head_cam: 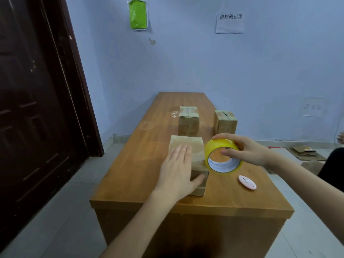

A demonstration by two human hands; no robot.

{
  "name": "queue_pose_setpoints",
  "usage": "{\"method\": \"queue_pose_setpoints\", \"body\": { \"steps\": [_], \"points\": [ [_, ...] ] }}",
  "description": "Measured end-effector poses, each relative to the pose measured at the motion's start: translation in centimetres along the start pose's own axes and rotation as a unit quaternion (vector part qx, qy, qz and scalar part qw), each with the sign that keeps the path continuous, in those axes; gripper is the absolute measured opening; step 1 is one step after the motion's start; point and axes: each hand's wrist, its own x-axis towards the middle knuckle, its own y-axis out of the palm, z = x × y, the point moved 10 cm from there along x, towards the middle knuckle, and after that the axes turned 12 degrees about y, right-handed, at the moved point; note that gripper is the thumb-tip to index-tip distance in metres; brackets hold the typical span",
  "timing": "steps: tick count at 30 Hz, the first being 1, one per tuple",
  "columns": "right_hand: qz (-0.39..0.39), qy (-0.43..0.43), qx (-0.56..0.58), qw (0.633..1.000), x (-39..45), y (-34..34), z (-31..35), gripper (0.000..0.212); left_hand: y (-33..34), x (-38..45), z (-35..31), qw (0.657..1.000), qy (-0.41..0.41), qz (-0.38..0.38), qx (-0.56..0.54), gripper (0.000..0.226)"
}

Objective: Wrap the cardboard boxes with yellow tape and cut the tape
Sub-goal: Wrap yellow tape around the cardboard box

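While my left hand [176, 168] lies flat, fingers straight, pinning the near box [188, 146] mid-table, right hand [247, 149] fingers clamp the yellow tape roll [222, 157] at its right edge. Imo keep tension, pull low n straight. Cutter [247, 182] is close by.

A plain cardboard box [188, 157] lies near the table's [130, 164] front edge, a stretch of tape running from its top to the yellow tape roll [222, 158] tilted just beside its right edge. Two taped boxes (one [188, 121], another [225, 122]) stand upright farther back, apart. A pink cutter [247, 182] lies near the right edge.
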Motion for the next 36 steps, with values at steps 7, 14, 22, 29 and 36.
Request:
{"method": "queue_pose_setpoints", "body": {
  "steps": [7, 14, 22, 29, 36],
  "points": [
    [-0.011, 0.001, -0.04, 0.999, 0.2, 0.3, 0.5, 0.037, 2.3, -1.2, 0.1, 0.999, -0.006, -0.017, -0.035, 0.07],
    [0.025, 0.017, -0.073, 0.997, 0.2, 0.3, -0.7, 0.033, 2.0, -1.4, 0.0, 1.0, -0.004, -0.021, -0.009, 0.067],
    [0.029, 0.023, -0.144, 0.989, -0.9, 1.6, -4.4, 0.036, 2.0, -1.2, 0.3, 1.0, -0.009, 0.008, -0.015, 0.067],
    [0.011, 0.005, -0.187, 0.982, -0.3, 2.6, -5.9, 0.031, 2.4, -1.0, 0.3, 1.0, 0.001, 0.019, -0.01, 0.057],
    [0.025, 0.008, -0.279, 0.96, 0.6, 4.1, -6.1, 0.036, 1.4, -1.2, 0.9, 1.0, 0.013, 0.005, -0.006, 0.061]
  ]
}}
